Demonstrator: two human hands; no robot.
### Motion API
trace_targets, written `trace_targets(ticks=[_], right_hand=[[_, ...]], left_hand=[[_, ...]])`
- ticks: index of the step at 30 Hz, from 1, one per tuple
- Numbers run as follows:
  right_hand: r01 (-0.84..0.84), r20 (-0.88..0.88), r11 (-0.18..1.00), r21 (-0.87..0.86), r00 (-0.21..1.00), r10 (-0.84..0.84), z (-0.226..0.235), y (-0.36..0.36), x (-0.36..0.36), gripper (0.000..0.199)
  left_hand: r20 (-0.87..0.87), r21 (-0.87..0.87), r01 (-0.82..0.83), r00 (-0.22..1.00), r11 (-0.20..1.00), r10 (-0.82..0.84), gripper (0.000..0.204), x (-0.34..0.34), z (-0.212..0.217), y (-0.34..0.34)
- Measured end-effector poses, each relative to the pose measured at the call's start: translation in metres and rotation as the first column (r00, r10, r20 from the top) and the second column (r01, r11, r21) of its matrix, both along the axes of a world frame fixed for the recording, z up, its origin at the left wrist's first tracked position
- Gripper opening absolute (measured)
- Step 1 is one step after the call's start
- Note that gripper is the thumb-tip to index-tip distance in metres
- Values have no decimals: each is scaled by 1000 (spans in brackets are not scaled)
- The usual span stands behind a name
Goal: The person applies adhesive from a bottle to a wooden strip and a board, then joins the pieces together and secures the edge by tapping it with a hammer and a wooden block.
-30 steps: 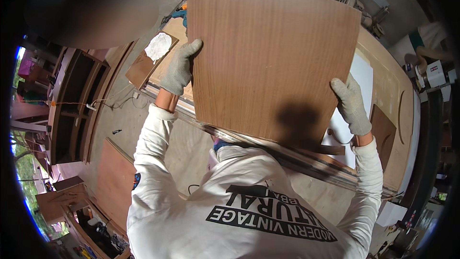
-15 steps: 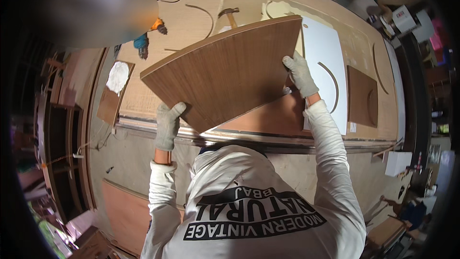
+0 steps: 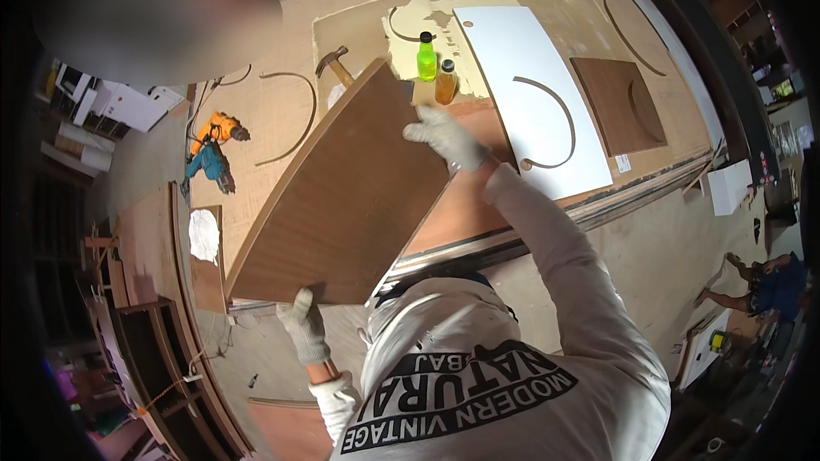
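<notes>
I hold a large brown wood panel tilted over the near edge of the workbench. My left hand, in a grey glove, grips the panel's near lower edge. My right hand, also gloved, grips its far right edge near the top corner. Just beyond that corner stand a green bottle and an amber bottle. A hammer lies behind the panel's top.
A white board with a curved wood strip lies on the bench at right, beside a brown square panel. An orange and teal power drill sits at the left. More curved strips lie about. Another person crouches at far right.
The panel has swung down and to the left, from held up in front of me to tilted low over the bench edge. My left hand dropped toward my body.
</notes>
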State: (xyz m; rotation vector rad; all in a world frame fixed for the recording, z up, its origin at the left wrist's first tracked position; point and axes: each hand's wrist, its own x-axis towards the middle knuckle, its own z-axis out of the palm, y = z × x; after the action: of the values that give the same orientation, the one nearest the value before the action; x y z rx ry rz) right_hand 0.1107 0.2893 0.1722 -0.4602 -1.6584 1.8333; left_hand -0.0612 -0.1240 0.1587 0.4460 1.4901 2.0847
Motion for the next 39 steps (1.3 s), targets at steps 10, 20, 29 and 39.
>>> trace_targets(ticks=[10,20,29,39], right_hand=[[-168,150,968,184,979,141,-14,30,-117,47],[-203,265,883,423,960,93,-40,91,-151,51],[-170,194,941,292,974,115,-38,80,-143,48],[150,100,958,244,979,-179,-37,46,-136,48]], left_hand=[[-7,26,-109,994,994,109,44,49,4,3],[-120,-450,-100,991,887,51,45,118,10,46],[-1,-290,99,995,952,-103,62,89,21,19],[-319,-298,366,832,882,-453,105,15,121,111]])
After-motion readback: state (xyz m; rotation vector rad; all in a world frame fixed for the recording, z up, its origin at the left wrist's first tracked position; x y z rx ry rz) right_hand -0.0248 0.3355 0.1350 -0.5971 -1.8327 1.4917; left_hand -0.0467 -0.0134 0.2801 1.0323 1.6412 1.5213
